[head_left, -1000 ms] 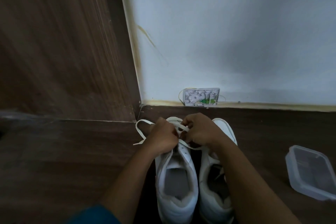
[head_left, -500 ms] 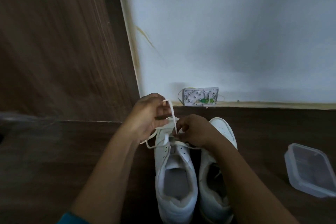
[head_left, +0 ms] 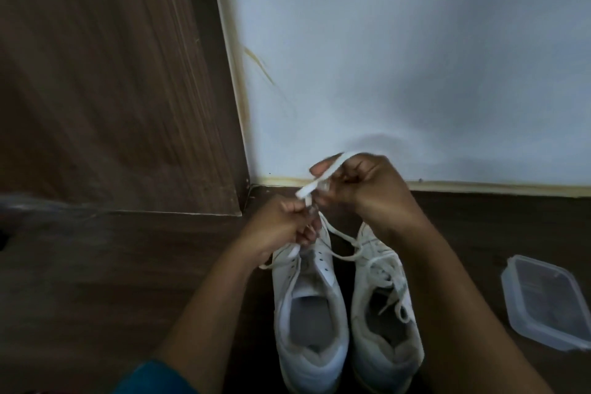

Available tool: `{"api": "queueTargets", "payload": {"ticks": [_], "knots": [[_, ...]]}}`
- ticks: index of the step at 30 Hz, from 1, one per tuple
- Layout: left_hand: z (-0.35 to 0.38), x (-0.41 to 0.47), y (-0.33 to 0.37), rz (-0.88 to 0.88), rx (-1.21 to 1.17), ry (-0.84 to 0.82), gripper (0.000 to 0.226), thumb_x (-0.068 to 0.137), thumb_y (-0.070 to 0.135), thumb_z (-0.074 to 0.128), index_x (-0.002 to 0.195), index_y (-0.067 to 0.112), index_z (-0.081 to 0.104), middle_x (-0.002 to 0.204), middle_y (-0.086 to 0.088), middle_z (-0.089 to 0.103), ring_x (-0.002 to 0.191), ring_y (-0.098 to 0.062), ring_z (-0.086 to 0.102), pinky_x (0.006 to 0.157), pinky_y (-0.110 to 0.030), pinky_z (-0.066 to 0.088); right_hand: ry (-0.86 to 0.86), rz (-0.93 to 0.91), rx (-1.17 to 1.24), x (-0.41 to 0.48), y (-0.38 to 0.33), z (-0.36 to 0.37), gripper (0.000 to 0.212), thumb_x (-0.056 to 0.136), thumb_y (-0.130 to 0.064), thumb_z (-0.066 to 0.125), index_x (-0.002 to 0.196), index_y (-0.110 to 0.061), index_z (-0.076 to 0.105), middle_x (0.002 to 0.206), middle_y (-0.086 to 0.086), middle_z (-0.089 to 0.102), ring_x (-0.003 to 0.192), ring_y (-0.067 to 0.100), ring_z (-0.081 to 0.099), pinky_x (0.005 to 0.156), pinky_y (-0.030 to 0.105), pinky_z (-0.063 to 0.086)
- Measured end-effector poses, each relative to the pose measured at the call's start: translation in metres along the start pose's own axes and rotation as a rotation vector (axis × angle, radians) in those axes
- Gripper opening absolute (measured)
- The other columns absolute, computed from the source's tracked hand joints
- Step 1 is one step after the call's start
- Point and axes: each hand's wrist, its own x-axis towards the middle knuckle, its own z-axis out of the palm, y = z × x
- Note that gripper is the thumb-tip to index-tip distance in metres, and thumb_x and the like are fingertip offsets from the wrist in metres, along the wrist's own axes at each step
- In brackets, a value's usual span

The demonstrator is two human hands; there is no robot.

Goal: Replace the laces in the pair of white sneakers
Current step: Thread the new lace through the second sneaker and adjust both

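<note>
Two white sneakers stand side by side on the dark wooden floor, toes toward the wall. The left sneaker (head_left: 308,304) has empty eyelets along its opening. The right sneaker (head_left: 385,307) is still laced. A flat white lace (head_left: 323,177) runs from the left sneaker's front up into both hands. My left hand (head_left: 281,227) grips the lace just above the shoe's toe. My right hand (head_left: 361,185) is raised higher and pinches the lace's upper stretch, which loops over its fingers. Both hands hide the sneaker toes.
A clear plastic container (head_left: 550,301) lies on the floor at the right. A white wall (head_left: 399,73) with a pale skirting strip rises behind the shoes. A brown wooden panel (head_left: 112,80) stands at the left.
My right hand has risen from the left sneaker's toe, drawing the lace upward. My left hand has dropped lower and closer to the shoe. The wall socket box is now hidden behind my hands.
</note>
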Motion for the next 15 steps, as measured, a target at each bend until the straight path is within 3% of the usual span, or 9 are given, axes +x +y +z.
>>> {"api": "queueTargets", "payload": {"ticks": [3,5,8,10,12,15], "knots": [[0.0,-0.001,0.02,0.078,-0.377,0.119,0.03,0.097,-0.001,0.04,0.073,0.002,0.058,0.059,-0.008,0.062,0.05,-0.016,0.057,0.048,-0.021,0.048,-0.212,0.085,-0.71,0.003,0.028,-0.007,0.024,0.077,-0.004,0.069,0.099,-0.013,0.071,0.089,0.011,0.069,0.074,0.011,0.059,0.068,0.024,0.045],[-0.002,-0.003,0.031,0.18,-0.54,0.099,0.029,0.096,-0.002,0.038,0.074,0.001,0.057,0.059,-0.008,0.063,0.051,-0.015,0.059,0.05,-0.02,0.05,-0.289,0.087,-0.868,0.003,0.04,0.001,0.021,0.08,-0.019,0.07,0.101,-0.018,0.073,0.096,0.001,0.07,0.086,0.011,0.062,0.076,0.021,0.045],[-0.002,-0.004,0.035,0.253,-0.59,0.048,0.029,0.095,0.002,0.04,0.078,0.001,0.063,0.066,-0.01,0.065,0.057,-0.015,0.061,0.056,-0.02,0.051,-0.228,0.056,-0.91,0.004,0.047,0.01,0.018,0.083,-0.024,0.067,0.094,-0.012,0.075,0.1,0.005,0.071,0.093,0.018,0.064,0.081,0.026,0.047],[-0.006,0.002,0.021,0.178,-0.448,0.077,0.024,0.092,-0.003,0.044,0.086,0.004,0.066,0.071,-0.009,0.064,0.06,-0.016,0.057,0.056,-0.023,0.048,-0.188,0.033,-0.919,0.006,0.047,0.007,0.012,0.083,-0.019,0.066,0.081,-0.009,0.072,0.09,0.007,0.069,0.082,0.017,0.062,0.069,0.022,0.041],[-0.011,0.008,0.001,0.037,-0.095,0.047,0.028,0.074,-0.007,0.052,0.088,0.011,0.067,0.075,-0.008,0.063,0.065,-0.019,0.053,0.058,-0.03,0.042,-0.135,0.058,-0.792,0.006,0.045,0.004,0.018,0.081,-0.009,0.065,0.065,-0.017,0.066,0.073,0.004,0.065,0.069,0.014,0.058,0.06,0.019,0.039],[-0.006,0.008,-0.016,-0.049,0.321,-0.161,0.035,0.061,-0.001,0.057,0.091,0.012,0.07,0.086,-0.01,0.068,0.08,-0.026,0.062,0.072,-0.041,0.049,-0.08,0.115,-0.4,0.005,0.037,0.008,0.015,0.076,-0.001,0.065,0.066,-0.012,0.065,0.062,0.009,0.061,0.058,0.017,0.057,0.062,0.032,0.048]]}}
